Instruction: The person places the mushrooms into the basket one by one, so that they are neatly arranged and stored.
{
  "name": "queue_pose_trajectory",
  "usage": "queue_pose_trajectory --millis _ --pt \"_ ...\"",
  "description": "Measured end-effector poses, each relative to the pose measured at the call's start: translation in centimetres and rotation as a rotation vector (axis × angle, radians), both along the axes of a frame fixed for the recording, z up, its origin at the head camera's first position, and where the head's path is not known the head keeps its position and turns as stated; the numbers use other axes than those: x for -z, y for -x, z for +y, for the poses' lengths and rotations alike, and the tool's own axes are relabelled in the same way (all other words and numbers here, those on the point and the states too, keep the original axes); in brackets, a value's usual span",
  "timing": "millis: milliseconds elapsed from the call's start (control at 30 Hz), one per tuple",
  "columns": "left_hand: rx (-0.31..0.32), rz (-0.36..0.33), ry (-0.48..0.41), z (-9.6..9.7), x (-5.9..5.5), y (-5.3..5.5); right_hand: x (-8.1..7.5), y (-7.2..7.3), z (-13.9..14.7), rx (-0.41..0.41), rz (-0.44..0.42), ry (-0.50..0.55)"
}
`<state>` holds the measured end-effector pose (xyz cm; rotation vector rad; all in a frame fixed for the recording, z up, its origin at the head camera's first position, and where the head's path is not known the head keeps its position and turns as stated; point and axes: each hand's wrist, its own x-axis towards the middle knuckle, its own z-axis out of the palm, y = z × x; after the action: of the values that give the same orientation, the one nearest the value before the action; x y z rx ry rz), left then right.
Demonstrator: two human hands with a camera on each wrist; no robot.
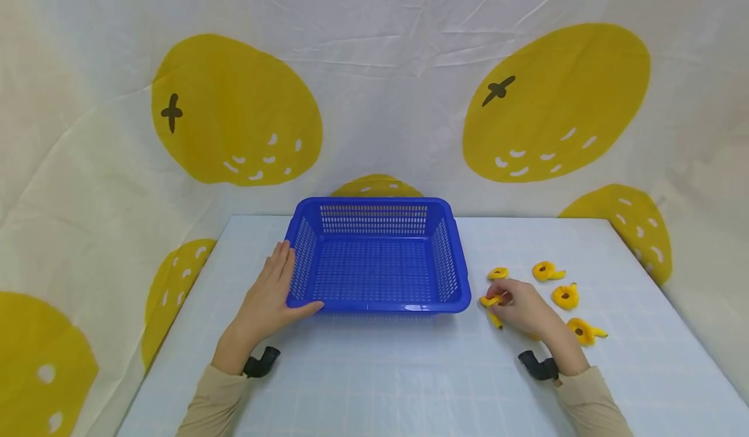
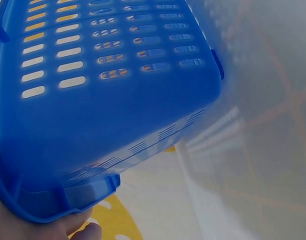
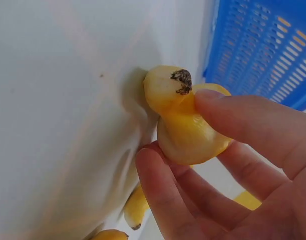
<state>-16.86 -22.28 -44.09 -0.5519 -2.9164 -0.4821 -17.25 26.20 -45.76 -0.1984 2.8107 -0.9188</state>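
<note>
Tabletop (image 1: 374, 385) backs the yellow piece (image 3: 191, 136), visibly dark-tipped only from the right wrist.

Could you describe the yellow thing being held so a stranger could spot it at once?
Find the blue basket, then look just right of it. There the right grip pinches a rounded yellow piece with a dark patch at one end. Only this one is held; the neighbouring yellow pieces lie on the table.

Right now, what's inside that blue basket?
Only bare slotted plastic shows inside the blue basket: floor, far wall and both side walls. The near rim hides the inner face below it, so anything lying tight against that side can't be seen.
</note>
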Motion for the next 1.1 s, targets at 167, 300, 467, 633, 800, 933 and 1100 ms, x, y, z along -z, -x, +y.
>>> queue_pose_trajectory --millis 167,300,467,633,800,933,1100 --pt "0.005 0.013 0.002 0.0 0.1 -0.2 -0.3 -0.1 0.2 0.006 -0.015 0.002" --pt "0.005 0.017 -0.003 0.0 0.1 -0.2 -0.3 -0.3 0.4 0.023 -0.011 0.011" --pt "0.008 0.017 0.0 0.1 0.3 -0.1 -0.3 -0.4 0.6 0.039 0.0 0.016" --pt "0.005 0.025 0.011 0.1 0.4 0.0 -0.4 -0.4 0.6 0.047 0.044 0.009" --pt "0.002 0.028 0.009 0.1 0.4 0.1 -0.6 -0.3 0.7 0.037 0.097 0.015" --pt "0.002 0.024 0.014 0.1 0.4 0.0 -0.9 -0.2 0.7 0.041 0.155 0.042" --pt "0.003 0.028 0.011 0.1 0.4 0.1 -1.8 0.2 0.5 0.056 0.189 0.073"
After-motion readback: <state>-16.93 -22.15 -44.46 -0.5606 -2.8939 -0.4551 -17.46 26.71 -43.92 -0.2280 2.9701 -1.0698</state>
